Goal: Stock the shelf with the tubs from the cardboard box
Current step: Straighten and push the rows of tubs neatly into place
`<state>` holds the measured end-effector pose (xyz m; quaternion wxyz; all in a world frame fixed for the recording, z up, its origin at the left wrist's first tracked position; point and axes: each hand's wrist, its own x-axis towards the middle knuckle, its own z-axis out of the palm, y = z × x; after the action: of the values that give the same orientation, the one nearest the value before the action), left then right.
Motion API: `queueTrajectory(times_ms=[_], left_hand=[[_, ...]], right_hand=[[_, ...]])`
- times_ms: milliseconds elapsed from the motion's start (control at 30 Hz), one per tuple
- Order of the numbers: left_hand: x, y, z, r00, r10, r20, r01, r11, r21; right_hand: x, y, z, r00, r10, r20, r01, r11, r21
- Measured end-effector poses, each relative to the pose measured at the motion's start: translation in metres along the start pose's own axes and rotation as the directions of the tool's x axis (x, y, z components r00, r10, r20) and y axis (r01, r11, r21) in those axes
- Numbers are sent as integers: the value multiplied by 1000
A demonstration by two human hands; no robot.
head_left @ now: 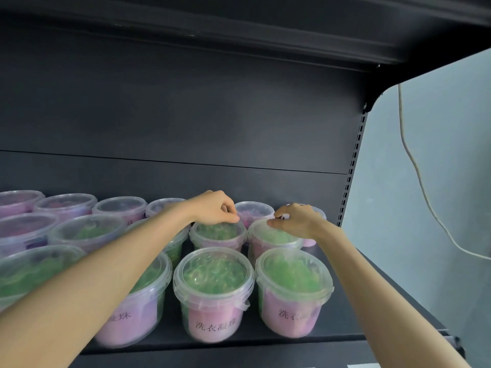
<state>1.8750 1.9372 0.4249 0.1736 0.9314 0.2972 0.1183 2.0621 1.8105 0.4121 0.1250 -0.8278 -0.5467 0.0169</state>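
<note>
While on the matte dark shelf (265,351), round clear plastic tubs (214,293), green-pink filling, left hand (214,208) pinching one lid, right hand (296,220) the next.

Shelf (372,314): tubs (214,277) crowd three rows, gaps narrow; bare strip along right edge; ample open height above lids.
</note>
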Motion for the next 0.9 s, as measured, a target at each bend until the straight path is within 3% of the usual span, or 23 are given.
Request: queueTrajectory(times_ms=[267,500,900], left_hand=[[65,12,14,1000,-7,26,5,998,69],[102,21,29,989,-102,109,88,988,125],[105,13,23,978,-206,36,199,971,132]], right_hand=[[44,29,0,994,109,23,-109,993,39],[76,56,8,968,211,138,-216,976,17],[89,49,9,976,198,86,-200,980,16]])
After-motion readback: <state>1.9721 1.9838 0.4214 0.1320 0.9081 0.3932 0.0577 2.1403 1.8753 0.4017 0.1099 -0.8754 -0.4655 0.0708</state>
